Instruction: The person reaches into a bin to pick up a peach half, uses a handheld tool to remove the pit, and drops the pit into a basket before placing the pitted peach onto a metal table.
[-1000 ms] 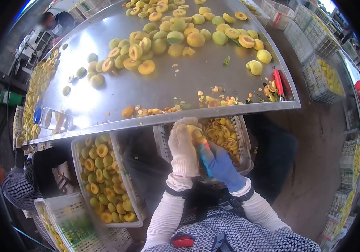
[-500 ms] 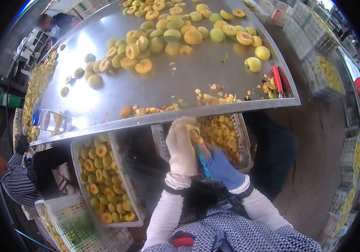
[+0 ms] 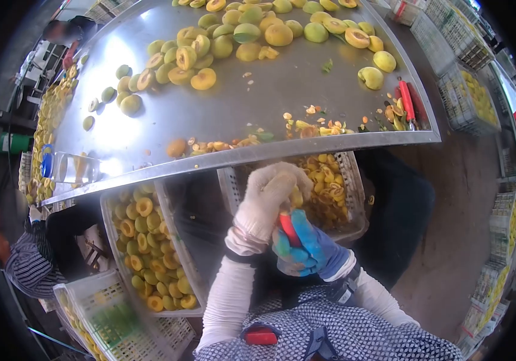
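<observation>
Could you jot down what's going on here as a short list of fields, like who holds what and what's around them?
left hand: white knit glove, closed around a yellow fruit
right hand: blue glove, grips a red-handled tool against the fruit
below hands: white crate of cut fruit pieces
table: metal, with whole and halved fruit, scraps along the near edge
left crate: halved fruit
others: a person in a striped sleeve at far left

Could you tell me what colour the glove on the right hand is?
Blue; the right hand shows it clearly in the head view.
</observation>
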`<state>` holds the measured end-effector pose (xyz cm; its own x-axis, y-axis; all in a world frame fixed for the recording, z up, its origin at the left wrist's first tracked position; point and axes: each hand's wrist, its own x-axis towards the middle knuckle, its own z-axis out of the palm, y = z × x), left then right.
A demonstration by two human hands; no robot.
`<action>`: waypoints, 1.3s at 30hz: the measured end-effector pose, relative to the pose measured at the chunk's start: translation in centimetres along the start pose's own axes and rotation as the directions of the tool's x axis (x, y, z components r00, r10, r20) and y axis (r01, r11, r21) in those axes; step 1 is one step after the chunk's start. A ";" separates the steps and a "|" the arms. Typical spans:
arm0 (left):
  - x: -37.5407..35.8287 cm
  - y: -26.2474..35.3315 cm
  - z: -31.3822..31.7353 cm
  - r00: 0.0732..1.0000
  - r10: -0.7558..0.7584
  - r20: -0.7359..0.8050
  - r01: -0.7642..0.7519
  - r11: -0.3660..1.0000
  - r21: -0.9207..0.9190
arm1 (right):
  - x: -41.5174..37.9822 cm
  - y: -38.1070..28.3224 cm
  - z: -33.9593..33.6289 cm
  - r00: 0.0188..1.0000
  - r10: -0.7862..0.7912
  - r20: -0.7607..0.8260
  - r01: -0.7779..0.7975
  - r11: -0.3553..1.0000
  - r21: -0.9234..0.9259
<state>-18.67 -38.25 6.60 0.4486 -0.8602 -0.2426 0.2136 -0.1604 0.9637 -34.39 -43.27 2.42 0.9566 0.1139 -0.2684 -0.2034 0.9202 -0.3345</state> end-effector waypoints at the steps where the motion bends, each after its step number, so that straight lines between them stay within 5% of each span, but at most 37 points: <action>1: 0.3 -1.6 0.0 0.994 0.100 0.053 -0.089 0.979 -0.183 | 0.1 0.3 -0.6 0.995 0.000 0.100 -0.005 0.999 0.043; 3: 0.1 -3.4 1.1 0.975 0.207 0.080 -0.137 0.846 -0.516 | 0.1 0.5 -1.6 0.983 0.006 0.183 -0.014 0.999 0.046; 7: -1.7 -2.3 0.9 0.997 0.054 -0.049 -0.072 0.668 -0.740 | -1.3 -0.3 -1.6 0.973 0.003 0.230 0.008 0.999 -0.048; 8: -2.3 -2.9 -1.1 0.983 0.030 -0.178 -0.152 0.674 -0.723 | -1.7 -0.6 -1.7 0.967 0.018 0.253 -0.004 0.998 -0.059; 9: -4.4 -1.7 -3.0 0.924 0.125 -0.362 -0.256 0.905 -0.340 | -2.1 -1.1 -1.9 0.999 0.041 0.029 -0.036 0.985 -0.168; 10: -6.5 0.2 -6.2 0.906 0.196 -0.375 -0.216 0.976 -0.011 | -2.3 -1.5 -2.4 0.981 0.029 -0.193 -0.081 0.959 -0.270; 11: -8.4 1.1 -9.4 0.873 0.107 -0.477 -0.022 0.983 0.181 | -2.3 -1.7 -3.8 0.987 0.034 -0.160 -0.079 0.955 -0.286; 12: -9.9 4.1 -11.2 0.859 0.127 -0.496 0.198 0.811 0.550 | -2.4 -1.5 -5.6 0.946 0.057 -0.319 -0.136 0.963 -0.231; 13: -11.1 4.6 -14.2 0.897 0.175 -0.407 0.318 0.385 0.866 | -2.1 -1.3 -6.5 0.876 0.081 -0.475 -0.178 0.970 -0.163; 14: -11.7 5.9 -16.1 0.907 0.075 -0.414 0.392 0.204 0.897 | -1.4 -1.3 -6.3 0.883 0.077 -0.463 -0.172 0.971 -0.168; 18: -5.0 12.1 -18.3 0.828 0.179 -0.532 0.427 0.414 0.804 | 1.2 0.2 -5.9 0.806 -0.002 -0.592 -0.281 0.879 -0.386; 19: -1.6 12.8 -18.5 0.826 0.184 -0.532 0.398 0.479 0.783 | 1.9 1.7 -7.0 0.859 -0.311 -0.407 -0.103 0.674 -0.732; 21: 5.0 13.1 -19.6 0.846 0.264 -0.464 0.254 0.565 0.785 | 2.7 1.8 -7.8 0.840 -0.531 -0.111 0.081 0.326 -0.942; 22: 8.3 12.6 -20.4 0.855 0.337 -0.394 0.141 0.580 0.802 | 2.4 1.2 -7.5 0.885 -0.292 -0.363 -0.080 0.672 -0.736; 23: 11.8 11.8 -21.1 0.860 0.286 -0.422 0.190 0.587 0.787 | 2.0 0.8 -7.2 0.865 0.030 -0.502 -0.260 0.881 -0.395; 25: 16.8 11.9 -21.4 0.863 0.246 -0.440 0.228 0.589 0.775 | 2.0 0.1 -6.9 0.849 0.042 -0.527 -0.275 0.887 -0.372; 27: 19.1 12.0 -21.0 0.905 -0.043 -0.424 0.377 0.543 0.750 | 1.8 0.6 -7.5 0.828 0.065 -0.557 -0.293 0.897 -0.332; 28: 19.1 11.4 -20.7 0.908 -0.048 -0.415 0.373 0.539 0.755 | 1.7 1.3 -8.5 0.852 0.076 -0.519 -0.204 0.960 -0.194; 30: 17.4 10.1 -19.9 0.869 0.173 -0.463 0.241 0.669 0.703 | 1.6 1.0 -7.5 0.875 0.073 -0.478 -0.110 0.993 -0.051; 32: 13.6 10.3 -19.2 0.888 0.278 -0.367 0.091 0.676 0.732 | 2.0 -0.3 -4.5 0.863 -0.241 -0.444 -0.080 0.803 -0.591; 33: 11.3 10.8 -18.4 0.884 0.381 -0.272 -0.058 0.666 0.744 | 2.2 -0.9 -3.2 0.863 -0.242 -0.444 -0.080 0.802 -0.592; 34: 9.3 11.5 -17.1 0.882 0.384 -0.273 -0.060 0.666 0.744 | 2.5 -1.7 -1.9 0.869 -0.275 -0.412 -0.053 0.775 -0.629; 36: 5.5 12.3 -14.1 0.934 0.183 -0.308 -0.034 0.901 0.433 | 3.3 -3.3 0.7 0.914 -0.275 -0.298 0.042 0.795 -0.606; 39: 1.0 9.0 -9.3 0.872 0.276 -0.404 -0.153 0.938 0.311 | 4.7 -4.7 4.1 0.943 -0.295 -0.156 0.161 0.812 -0.561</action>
<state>-8.21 -36.08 13.96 0.8011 -0.5985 0.0094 -0.1380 -0.1693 0.9758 -28.12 -45.57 6.45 0.9291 -0.2222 -0.2955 -0.1286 0.5551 -0.8218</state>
